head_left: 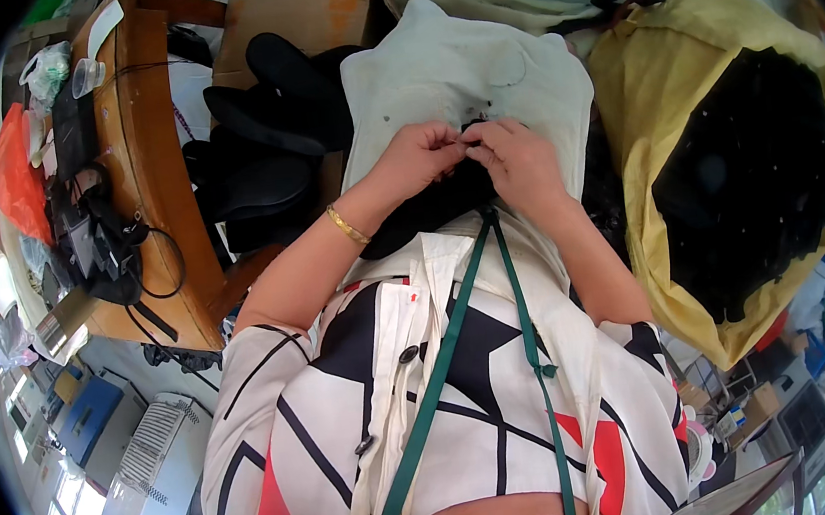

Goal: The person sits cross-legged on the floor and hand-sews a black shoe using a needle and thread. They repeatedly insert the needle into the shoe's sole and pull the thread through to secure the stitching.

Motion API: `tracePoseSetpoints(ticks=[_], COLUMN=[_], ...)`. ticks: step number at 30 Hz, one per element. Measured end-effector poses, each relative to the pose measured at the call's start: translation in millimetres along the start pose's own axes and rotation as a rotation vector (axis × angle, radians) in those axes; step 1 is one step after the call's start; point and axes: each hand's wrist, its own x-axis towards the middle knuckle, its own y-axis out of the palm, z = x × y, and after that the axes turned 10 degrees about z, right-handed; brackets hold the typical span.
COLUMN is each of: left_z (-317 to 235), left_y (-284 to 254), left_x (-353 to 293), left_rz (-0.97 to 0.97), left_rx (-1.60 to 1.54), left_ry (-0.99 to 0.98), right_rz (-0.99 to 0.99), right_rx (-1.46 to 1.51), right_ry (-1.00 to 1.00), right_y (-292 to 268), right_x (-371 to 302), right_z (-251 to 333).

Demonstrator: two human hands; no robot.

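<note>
My left hand and my right hand meet over my lap, fingertips nearly touching. Both are closed in a pinch. Whatever lies between the fingers is too small and dark to name. Beneath them rests a black soft item, its shape partly covered by my hands and wrists. It looks as dark as the long rounded pieces on the left. Spread under it is a white padded cloth, with a few small dark bits lying near my fingertips.
Several black, sole-shaped pieces lie to the left, before a cardboard box. Beside them stands a wooden table bearing a black bag and an orange plastic bag. On the right, a yellow sack gapes around black material.
</note>
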Motion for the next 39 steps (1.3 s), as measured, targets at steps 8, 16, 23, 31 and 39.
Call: tracePoseSetpoints(ticks=[8, 16, 23, 31, 39], left_z=[-9, -3, -16, -19, -29], left_y=[4, 12, 25, 30, 41], left_x=[-8, -13, -1, 11, 9], left_rz=[-0.029, -0.133, -0.347, -0.243, -0.334], left_rx=[-0.016, 0.470, 1.123, 1.275, 1.143], left_ry=[0.055, 0.294, 0.481, 0.384, 0.570], right_rz=[-0.070, -0.345, -0.321, -0.159, -0.362], right_rx=[1.092, 1.365, 1.191, 0.889, 0.934], right_ry=[0.408, 0.451, 0.330, 0.056, -0.078], right_y=[-27, -31, -45, -68, -99], right_x=[-11, -32, -32, -20, -18], right_z=[-32, -89, -60, 13, 26])
